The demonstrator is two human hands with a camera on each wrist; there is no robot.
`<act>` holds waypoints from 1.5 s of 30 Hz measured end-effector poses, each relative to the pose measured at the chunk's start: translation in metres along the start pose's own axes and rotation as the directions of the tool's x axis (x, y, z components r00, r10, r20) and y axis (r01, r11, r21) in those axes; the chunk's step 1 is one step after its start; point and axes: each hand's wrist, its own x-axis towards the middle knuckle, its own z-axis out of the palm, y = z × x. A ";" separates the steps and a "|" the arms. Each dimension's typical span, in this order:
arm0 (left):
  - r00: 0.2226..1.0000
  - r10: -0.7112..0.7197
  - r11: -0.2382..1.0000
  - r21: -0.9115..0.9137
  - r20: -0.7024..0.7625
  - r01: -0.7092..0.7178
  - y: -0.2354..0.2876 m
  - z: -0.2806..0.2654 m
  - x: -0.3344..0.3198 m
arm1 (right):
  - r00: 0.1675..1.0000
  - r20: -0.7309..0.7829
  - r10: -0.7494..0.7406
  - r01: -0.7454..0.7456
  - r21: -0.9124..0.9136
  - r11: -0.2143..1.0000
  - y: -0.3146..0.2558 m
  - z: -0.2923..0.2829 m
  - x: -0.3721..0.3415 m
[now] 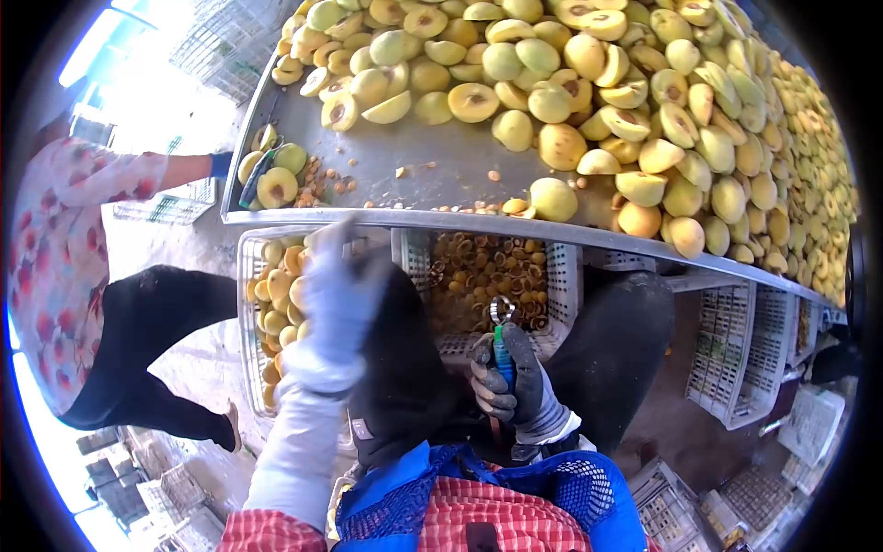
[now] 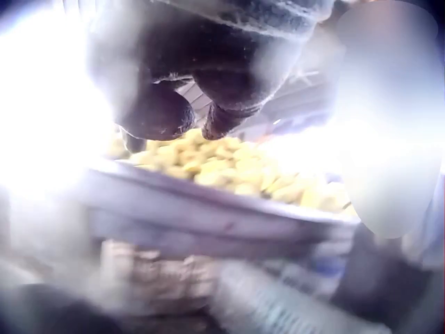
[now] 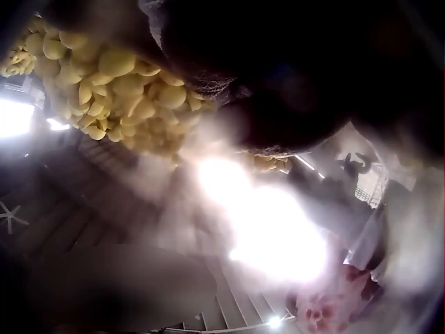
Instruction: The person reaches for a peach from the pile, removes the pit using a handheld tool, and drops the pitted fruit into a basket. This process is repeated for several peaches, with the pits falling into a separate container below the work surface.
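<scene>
My right hand (image 1: 522,382), in a grey-coated glove, grips a pitting tool (image 1: 503,354) with a blue-green handle and a metal ring head pointing up. It is over my lap, in front of the crate of scraps. My left hand (image 1: 345,299) is blurred by motion above a white crate (image 1: 243,304) of yellow peach halves (image 1: 276,285). In the left wrist view its dark gloved fingers (image 2: 163,111) hang loosely bent, with nothing seen between them. Many more peach halves (image 1: 474,101) are heaped on the metal table (image 1: 405,189).
Between my knees stands a white crate (image 1: 563,285) with small brownish scraps (image 1: 478,276). Another person (image 1: 69,267) stands at the left, a blue-gloved hand at the table's edge. A second hand tool (image 1: 256,184) lies near the table's left corner. Empty crates (image 1: 727,350) stand to the right.
</scene>
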 end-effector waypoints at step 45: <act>0.619 -0.098 0.042 -0.618 0.779 0.785 0.060 0.031 -0.089 | 0.847 0.482 0.226 -0.429 0.366 0.826 0.027 0.014 -0.020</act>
